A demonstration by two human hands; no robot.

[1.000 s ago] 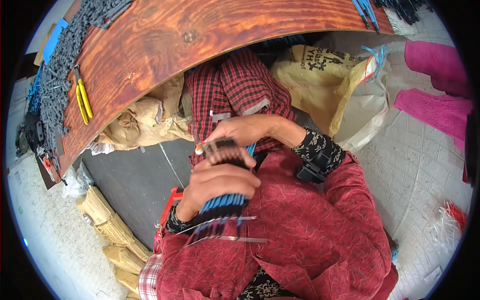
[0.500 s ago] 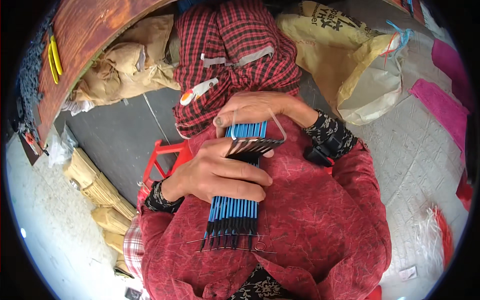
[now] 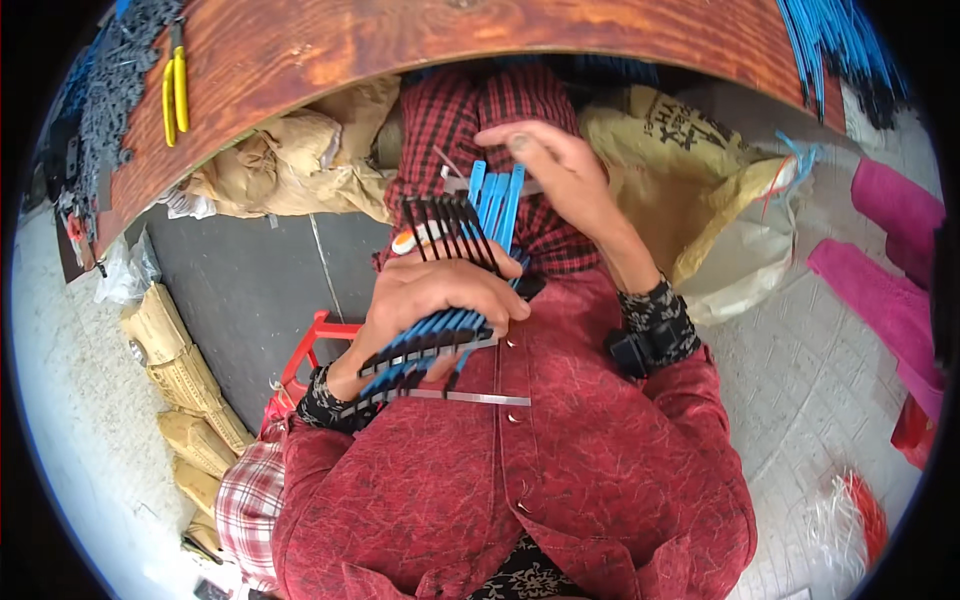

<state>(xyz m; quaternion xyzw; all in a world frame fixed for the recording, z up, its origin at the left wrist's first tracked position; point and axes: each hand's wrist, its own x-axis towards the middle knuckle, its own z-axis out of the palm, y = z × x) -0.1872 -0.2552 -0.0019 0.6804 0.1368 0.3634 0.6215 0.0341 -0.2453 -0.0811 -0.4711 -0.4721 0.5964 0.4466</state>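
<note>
My left hand [image 3: 445, 290] is wrapped round a bundle of thin blue strips [image 3: 492, 208] with black ends, held above my lap. Flat slotted blue tips fan out past its fingers. A row of slim black strips [image 3: 450, 225] rises over the back of this hand. Below the palm, black ends are crossed by thin metal rods [image 3: 460, 397]. My right hand [image 3: 560, 170] is raised just beyond the blue tips, its fingers stretched out and somewhat blurred; I see nothing held in it.
A curved wooden tabletop [image 3: 480, 35] spans the far side, with yellow-handled pliers [image 3: 176, 95], grey parts [image 3: 120, 100] and more blue strips [image 3: 840, 55]. Brown paper packs [image 3: 310, 160] and a yellowish sack [image 3: 690, 170] lie beneath. A red stool [image 3: 310, 350] is at left.
The right hand has let go of the bundle's far end and moved up and away. The left hand has turned the bundle, swinging the rods leftward. More tabletop shows.
</note>
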